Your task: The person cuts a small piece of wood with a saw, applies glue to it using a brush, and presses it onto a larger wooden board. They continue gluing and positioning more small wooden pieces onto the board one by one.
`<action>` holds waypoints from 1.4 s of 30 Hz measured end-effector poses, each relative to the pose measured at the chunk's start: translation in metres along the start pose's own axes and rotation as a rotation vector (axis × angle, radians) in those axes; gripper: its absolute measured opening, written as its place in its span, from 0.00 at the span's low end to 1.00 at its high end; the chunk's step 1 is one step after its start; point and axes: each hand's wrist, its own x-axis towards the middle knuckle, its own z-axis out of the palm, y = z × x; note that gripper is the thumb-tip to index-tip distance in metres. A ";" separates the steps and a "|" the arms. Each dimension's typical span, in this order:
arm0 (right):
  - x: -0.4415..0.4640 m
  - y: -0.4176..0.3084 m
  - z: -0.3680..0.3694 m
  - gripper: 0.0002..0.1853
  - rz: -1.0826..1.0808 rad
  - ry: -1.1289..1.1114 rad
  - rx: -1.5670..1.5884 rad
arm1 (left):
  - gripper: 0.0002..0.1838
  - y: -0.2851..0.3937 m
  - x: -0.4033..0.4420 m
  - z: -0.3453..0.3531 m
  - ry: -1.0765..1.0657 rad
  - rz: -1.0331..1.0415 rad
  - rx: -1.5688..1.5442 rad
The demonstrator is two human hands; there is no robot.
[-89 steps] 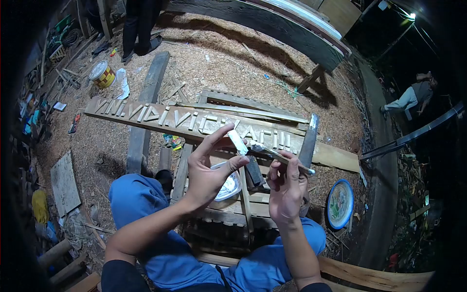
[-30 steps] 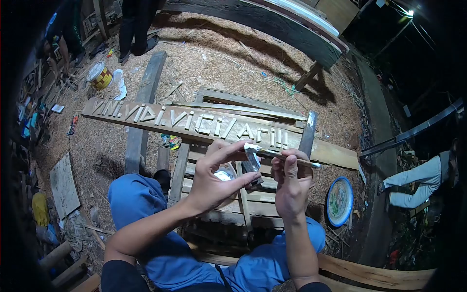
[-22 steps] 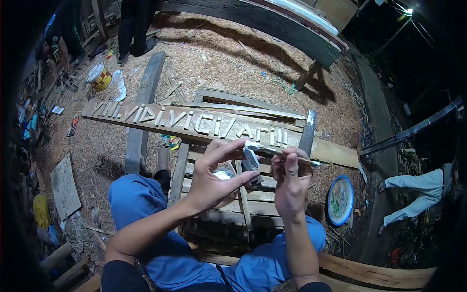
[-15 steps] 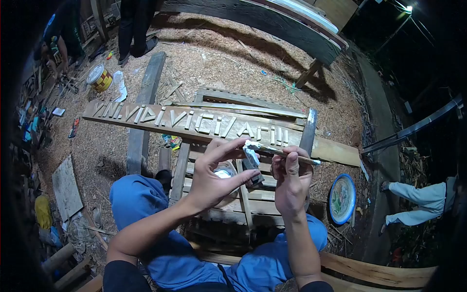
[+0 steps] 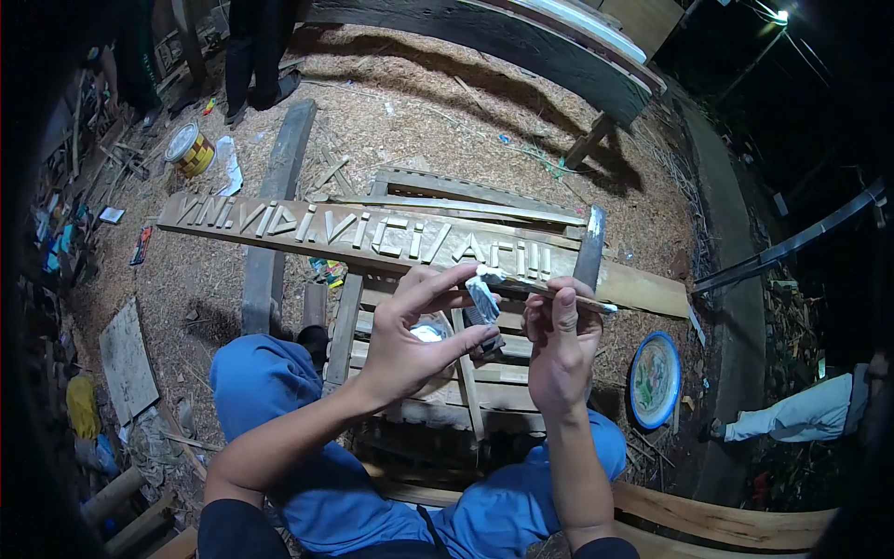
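My left hand (image 5: 405, 335) pinches a small block (image 5: 481, 303) between thumb and fingers, its upper part smeared with white paste. In my right hand (image 5: 563, 359) is a thin stick (image 5: 596, 303), gripped between thumb and fingers, with its left end at the pasted top of the block. Past both hands lies a long wooden board (image 5: 643, 287) bearing raised letters made of small wooden strips (image 5: 372, 238). Behind my left hand, a bowl of white paste (image 5: 428, 331) is partly hidden.
Under the board are a slatted wooden pallet (image 5: 400, 377) and a beam (image 5: 265, 289). To the right sits a blue-rimmed basin (image 5: 656, 377). A paint bucket (image 5: 190, 151) stands upper left near people's legs (image 5: 251, 56). Another person's pale trousers (image 5: 792, 415) show at right.
The stick's pasted end has shifted slightly against the block's top. At upper left, a person's reaching hands have withdrawn. The person at right has stepped, changing leg position.
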 end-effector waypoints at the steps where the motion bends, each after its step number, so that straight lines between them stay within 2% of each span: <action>1: 0.000 -0.002 0.000 0.14 0.006 0.004 0.009 | 0.36 0.000 0.000 0.000 0.002 0.000 0.000; 6: 0.000 0.008 0.004 0.14 -0.040 0.021 -0.007 | 0.35 -0.004 0.001 0.003 0.021 0.040 -0.090; 12: 0.001 0.001 0.002 0.13 -0.051 0.019 0.055 | 0.35 0.002 0.000 -0.001 -0.002 0.006 -0.023; 16: 0.000 0.004 0.005 0.13 -0.075 0.032 -0.042 | 0.35 0.001 0.000 0.000 0.007 0.001 -0.054; 20: 0.010 -0.003 -0.010 0.14 -0.118 0.117 0.086 | 0.36 0.005 0.002 -0.002 -0.017 -0.021 -0.039; 26: 0.010 -0.008 -0.022 0.14 -0.104 0.110 0.131 | 0.37 -0.004 0.003 -0.008 -0.020 -0.076 -0.101; 32: -0.008 -0.004 -0.018 0.13 0.026 0.014 0.102 | 0.37 0.000 0.002 -0.009 -0.021 -0.089 -0.179; 41: -0.015 -0.004 -0.012 0.12 0.083 -0.009 0.055 | 0.35 0.002 0.004 -0.004 -0.010 -0.117 -0.234; 42: -0.014 -0.004 -0.010 0.12 0.071 0.044 0.081 | 0.35 0.003 0.004 -0.004 -0.007 -0.115 -0.229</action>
